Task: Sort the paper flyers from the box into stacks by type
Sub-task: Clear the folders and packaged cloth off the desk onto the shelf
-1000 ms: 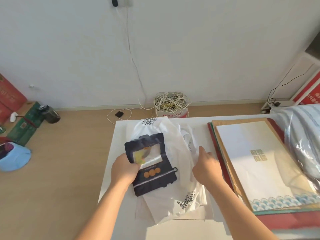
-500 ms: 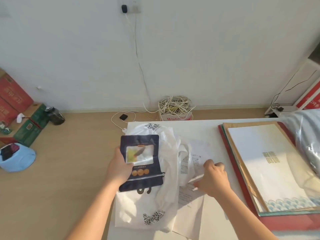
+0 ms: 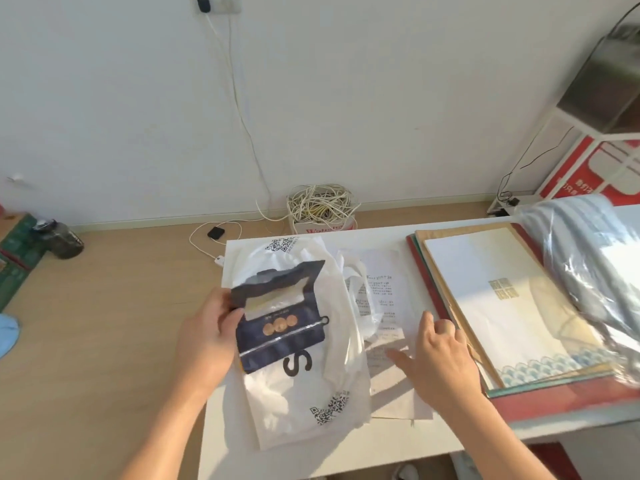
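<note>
My left hand grips the left edge of a dark navy pouch with a clear window and three orange circles, held just above white plastic bags printed with QR codes. To their right lies a white printed paper sheet. My right hand rests on that sheet's lower part with the fingers spread. A stack of large sheets, white one on top with gold characters and a wave border, lies at the right over brown, green and red layers.
The white table ends at its left edge near my left hand. A clear plastic bag with pale blue fabric overlaps the stack's far right. On the floor: a box of coiled cables, a dark jar, green boxes, red cartons.
My left hand tilted the navy pouch and its top flap bent. My right hand let go of the white sheet it was pinching and now lies spread on it.
</note>
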`<state>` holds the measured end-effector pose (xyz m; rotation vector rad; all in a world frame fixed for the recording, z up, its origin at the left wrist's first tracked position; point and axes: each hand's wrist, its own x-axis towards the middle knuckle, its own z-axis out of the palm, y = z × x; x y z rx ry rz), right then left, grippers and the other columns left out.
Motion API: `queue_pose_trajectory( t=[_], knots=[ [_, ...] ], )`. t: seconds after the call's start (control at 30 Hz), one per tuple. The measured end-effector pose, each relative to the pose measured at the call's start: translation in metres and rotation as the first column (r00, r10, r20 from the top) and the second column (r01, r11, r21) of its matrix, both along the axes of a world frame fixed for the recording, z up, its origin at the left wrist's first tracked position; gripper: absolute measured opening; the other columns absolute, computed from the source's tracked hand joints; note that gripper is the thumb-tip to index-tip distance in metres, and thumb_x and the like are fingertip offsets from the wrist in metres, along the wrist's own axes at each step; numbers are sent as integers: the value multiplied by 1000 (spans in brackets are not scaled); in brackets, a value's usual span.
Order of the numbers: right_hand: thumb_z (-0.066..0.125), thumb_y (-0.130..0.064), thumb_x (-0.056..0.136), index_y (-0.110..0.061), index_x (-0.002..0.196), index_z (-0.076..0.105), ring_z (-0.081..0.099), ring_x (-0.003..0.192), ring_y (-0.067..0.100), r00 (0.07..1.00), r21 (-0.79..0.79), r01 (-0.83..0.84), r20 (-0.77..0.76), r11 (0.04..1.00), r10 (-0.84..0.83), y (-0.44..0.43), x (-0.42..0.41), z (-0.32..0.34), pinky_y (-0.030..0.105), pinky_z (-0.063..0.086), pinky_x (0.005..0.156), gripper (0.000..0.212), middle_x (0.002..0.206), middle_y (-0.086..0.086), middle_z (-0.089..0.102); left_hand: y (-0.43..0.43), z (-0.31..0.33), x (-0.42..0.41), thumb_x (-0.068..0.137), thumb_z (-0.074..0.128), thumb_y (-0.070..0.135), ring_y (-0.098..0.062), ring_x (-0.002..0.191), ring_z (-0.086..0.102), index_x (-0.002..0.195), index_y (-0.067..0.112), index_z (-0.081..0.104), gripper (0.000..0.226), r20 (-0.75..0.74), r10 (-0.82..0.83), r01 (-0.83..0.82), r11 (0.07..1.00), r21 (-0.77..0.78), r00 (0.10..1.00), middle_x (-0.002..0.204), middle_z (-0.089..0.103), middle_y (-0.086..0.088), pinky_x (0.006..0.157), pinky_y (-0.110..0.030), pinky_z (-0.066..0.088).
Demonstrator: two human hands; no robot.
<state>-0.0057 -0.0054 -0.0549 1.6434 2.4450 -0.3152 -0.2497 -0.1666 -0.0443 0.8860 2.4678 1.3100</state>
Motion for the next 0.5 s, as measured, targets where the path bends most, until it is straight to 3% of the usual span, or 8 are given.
queue_pose_trajectory(
  t=[0.1,0.17,0.23,0.3,0.4,0.47,0.5],
  knots=[
    [60,-62,79,-11,150,2,39,122,28,1000,-125,15,28,992,-11,-23,15,-2,30,38,99,105,137,15,35,14,27,7,88,59,15,-5,71,64,89,40,49,27,50,13,-21,985,172,999,74,67,26,69,-35,48],
    [69,-50,77,-16,150,2,46,111,26,993,-200,80,-70,977,-96,-26,18,-5,26,42,91,104,134,15,32,32,22,15,88,59,10,-13,72,65,104,40,47,36,85,2,-14,990,137,996,75,69,16,70,-39,50],
    [73,-38,78,-20,149,3,54,93,21,967,-263,157,-153,952,-202,-22,19,-6,23,47,76,102,132,16,34,42,1,22,85,60,6,-26,83,64,128,35,33,59,78,-31,35,998,-44,996,90,67,6,74,-42,50],
    [70,-24,81,-19,148,11,58,85,19,939,-284,203,-216,937,-269,-19,20,-7,27,53,72,89,122,12,49,39,-24,29,77,64,2,-35,101,54,143,31,17,86,-151,-144,86,938,-336,978,117,55,-10,79,-43,47],
    [55,-13,88,-18,145,25,61,97,21,916,-240,216,-287,946,-282,-20,20,2,32,53,80,64,113,3,62,32,-44,36,60,69,-12,-38,121,38,140,34,36,98,-434,-441,232,861,-453,786,142,35,-14,79,-51,49],
    [48,-14,94,-20,138,38,60,104,22,944,-101,148,-283,984,-171,-20,16,18,33,50,84,45,117,0,63,33,-52,40,54,67,-17,-35,126,42,132,41,48,99,-477,-580,317,791,-524,660,144,38,-7,76,-52,52],
    [45,-14,95,-22,132,45,60,103,21,950,-11,115,-292,993,-113,-18,16,29,33,49,83,37,115,-2,64,35,-54,42,52,66,-19,-35,124,45,129,43,50,100,-464,-605,316,766,-559,647,142,43,-6,76,-52,53]
  ],
)
